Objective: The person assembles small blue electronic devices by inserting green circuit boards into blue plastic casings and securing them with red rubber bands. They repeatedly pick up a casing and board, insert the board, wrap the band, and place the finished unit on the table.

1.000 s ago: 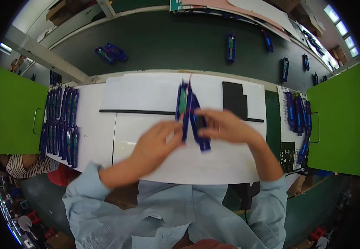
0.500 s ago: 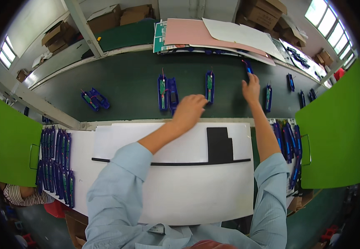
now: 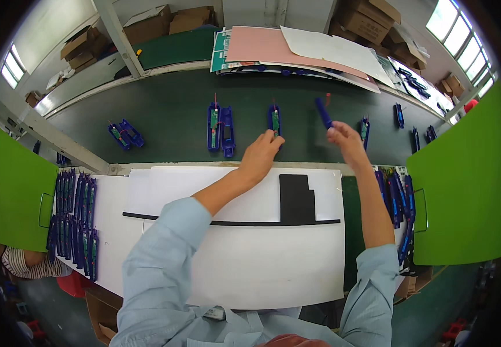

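Observation:
My left hand [image 3: 264,151] is closed around the near end of a long blue plastic casing [image 3: 274,118] on the dark green bench. That casing has a green circuit board inside and a red wire at its far end. In my right hand [image 3: 347,140], pinched by its near end, is a narrow blue casing [image 3: 323,113], tilted and blurred by motion. A reddish wire [image 3: 328,98] shows beside its far end. To the left of my left hand lie another casing with a circuit board [image 3: 213,128] and an open blue shell [image 3: 227,133].
A white board [image 3: 250,260] with a black strip and block lies before me. Blue casings stand in rows on the left [image 3: 77,220] and right [image 3: 398,202], beside green panels [image 3: 13,196]. Cardboard sheets [image 3: 256,43] are stacked at the back. More casings [image 3: 365,133] lie along the bench [image 3: 169,104].
My right hand has drawn back toward me with the narrow blue casing, which now tilts to the left. My left hand stays at the other casing's near end. The view has shifted slightly.

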Demonstrator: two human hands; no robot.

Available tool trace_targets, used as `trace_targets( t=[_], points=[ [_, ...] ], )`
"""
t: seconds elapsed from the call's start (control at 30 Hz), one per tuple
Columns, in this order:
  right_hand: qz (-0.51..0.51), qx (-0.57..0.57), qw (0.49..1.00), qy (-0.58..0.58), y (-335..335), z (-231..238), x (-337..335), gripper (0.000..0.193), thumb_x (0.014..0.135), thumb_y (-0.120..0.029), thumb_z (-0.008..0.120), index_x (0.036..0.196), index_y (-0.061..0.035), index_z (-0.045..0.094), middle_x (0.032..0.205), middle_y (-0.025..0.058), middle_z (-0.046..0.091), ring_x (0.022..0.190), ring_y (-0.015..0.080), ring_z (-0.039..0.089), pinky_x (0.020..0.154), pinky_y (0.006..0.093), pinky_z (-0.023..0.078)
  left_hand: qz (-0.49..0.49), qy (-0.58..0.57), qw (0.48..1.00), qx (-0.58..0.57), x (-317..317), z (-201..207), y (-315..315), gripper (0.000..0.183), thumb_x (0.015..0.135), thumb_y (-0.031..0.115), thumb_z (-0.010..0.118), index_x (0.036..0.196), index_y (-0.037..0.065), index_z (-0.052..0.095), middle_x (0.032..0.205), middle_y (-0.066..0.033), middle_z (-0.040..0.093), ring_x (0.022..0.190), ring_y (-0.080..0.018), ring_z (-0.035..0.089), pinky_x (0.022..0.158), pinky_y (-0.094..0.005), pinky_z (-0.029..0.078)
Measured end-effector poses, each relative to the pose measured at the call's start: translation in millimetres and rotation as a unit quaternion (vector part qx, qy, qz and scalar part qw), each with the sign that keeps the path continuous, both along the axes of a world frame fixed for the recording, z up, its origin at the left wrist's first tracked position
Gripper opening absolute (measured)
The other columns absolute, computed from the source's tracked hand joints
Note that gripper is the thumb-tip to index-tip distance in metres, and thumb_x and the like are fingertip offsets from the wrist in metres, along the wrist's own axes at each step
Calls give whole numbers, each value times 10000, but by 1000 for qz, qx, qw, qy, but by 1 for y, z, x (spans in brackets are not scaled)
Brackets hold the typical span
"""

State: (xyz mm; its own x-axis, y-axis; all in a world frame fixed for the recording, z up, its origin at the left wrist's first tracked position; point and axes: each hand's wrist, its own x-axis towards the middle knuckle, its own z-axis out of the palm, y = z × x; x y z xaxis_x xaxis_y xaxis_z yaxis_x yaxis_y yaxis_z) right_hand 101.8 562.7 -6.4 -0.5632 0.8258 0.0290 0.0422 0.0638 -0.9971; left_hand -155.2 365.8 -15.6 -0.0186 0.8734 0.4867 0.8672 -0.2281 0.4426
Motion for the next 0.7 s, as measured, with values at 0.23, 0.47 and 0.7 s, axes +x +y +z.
trace_targets(
  t=[0.23,0.47,0.7],
  points=[
    [150,-241,954,93,-202,36,47,342,1047,-127,686,1343,25,608,1196,133,704,1075,199,686,995,361,570,-18,-55,993,-102,24,44,-103,245,926,-2,719,1149,23,621,1148,-148,574,1084,-368,635,876,-457,538],
    [148,-321,920,169,-283,27,72,315,1023,-64,665,1321,13,599,1175,125,686,1030,192,667,974,379,560,56,120,989,58,21,10,-38,455,880,40,781,1297,51,601,1403,-161,573,1258,-424,568,1054,-504,485],
    [171,-8,985,0,-337,43,84,327,949,-97,817,1230,-20,669,1087,28,646,926,109,633,827,291,547,102,96,989,-52,-23,-31,7,361,869,56,748,1203,22,616,1234,-157,598,1080,-414,604,969,-497,518]
  ],
)
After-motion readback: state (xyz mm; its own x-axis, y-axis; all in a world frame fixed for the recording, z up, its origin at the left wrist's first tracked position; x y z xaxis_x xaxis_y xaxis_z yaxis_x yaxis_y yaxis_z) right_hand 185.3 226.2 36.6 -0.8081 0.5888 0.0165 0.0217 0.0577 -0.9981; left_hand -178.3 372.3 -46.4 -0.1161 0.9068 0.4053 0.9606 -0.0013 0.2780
